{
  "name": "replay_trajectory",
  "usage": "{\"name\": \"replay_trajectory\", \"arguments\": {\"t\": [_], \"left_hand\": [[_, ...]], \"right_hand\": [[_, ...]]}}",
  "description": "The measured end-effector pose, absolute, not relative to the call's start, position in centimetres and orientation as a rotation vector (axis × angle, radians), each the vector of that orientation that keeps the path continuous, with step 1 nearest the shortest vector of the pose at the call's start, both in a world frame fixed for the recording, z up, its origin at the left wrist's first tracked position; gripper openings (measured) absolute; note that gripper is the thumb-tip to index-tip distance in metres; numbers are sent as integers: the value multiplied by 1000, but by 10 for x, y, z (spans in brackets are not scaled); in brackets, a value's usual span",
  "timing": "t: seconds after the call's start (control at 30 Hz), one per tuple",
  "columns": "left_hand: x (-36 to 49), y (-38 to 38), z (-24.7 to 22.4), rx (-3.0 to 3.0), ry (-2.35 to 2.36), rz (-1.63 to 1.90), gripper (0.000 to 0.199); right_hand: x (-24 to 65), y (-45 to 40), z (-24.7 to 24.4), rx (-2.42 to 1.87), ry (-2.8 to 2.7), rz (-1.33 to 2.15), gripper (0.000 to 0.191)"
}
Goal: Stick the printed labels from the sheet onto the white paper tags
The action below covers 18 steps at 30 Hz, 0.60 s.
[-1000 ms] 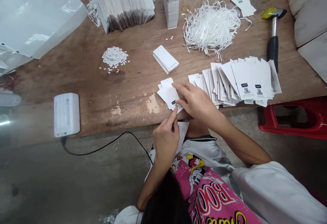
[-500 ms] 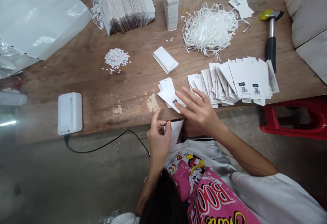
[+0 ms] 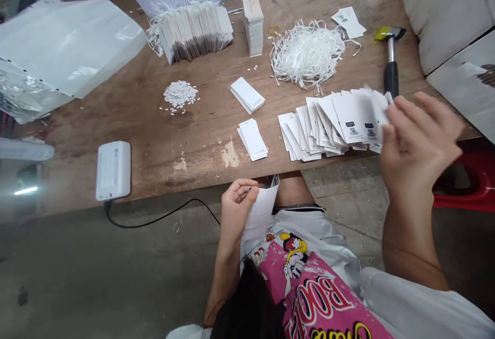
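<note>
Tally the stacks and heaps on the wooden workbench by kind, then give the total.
Stacks and spreads of white cards: 6
Heaps of white cords: 1
Heaps of small white bits: 1
Total: 8

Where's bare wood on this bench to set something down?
Bare wood lies between the white corded unit and the small tag stack, below the white bits. Crowded at right: fanned tags, white string loops, the hammer.
</note>
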<state>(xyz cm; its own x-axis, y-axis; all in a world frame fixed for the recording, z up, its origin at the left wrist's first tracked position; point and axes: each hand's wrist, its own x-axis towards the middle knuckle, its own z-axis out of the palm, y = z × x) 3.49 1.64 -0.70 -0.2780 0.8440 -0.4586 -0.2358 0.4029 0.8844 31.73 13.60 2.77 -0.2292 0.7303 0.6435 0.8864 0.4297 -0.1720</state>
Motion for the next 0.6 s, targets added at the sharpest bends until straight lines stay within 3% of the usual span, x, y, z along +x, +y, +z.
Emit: {"name": "replay_trajectory", "arguments": {"t": [0.1,0.2,0.27,0.43,0.6], "left_hand": [[39,17,-5,550,1462,1192,26],[46,16,-1,632,1441,1182,27],[49,14,1,714,1423,1170,25],[53,9,2,816,1439,1218,21],[52,4,-2,869,1406,1243,24]], "right_hand": [[308,117,26,-1177,-2167,-101,70],[268,86,24,-934,-2117,443,50],[237,68,22,-820,-2138,823,47],[198,55,11,-929,-1838,1139,7],[203,63,9,-932,-1557,1706,12]]}}
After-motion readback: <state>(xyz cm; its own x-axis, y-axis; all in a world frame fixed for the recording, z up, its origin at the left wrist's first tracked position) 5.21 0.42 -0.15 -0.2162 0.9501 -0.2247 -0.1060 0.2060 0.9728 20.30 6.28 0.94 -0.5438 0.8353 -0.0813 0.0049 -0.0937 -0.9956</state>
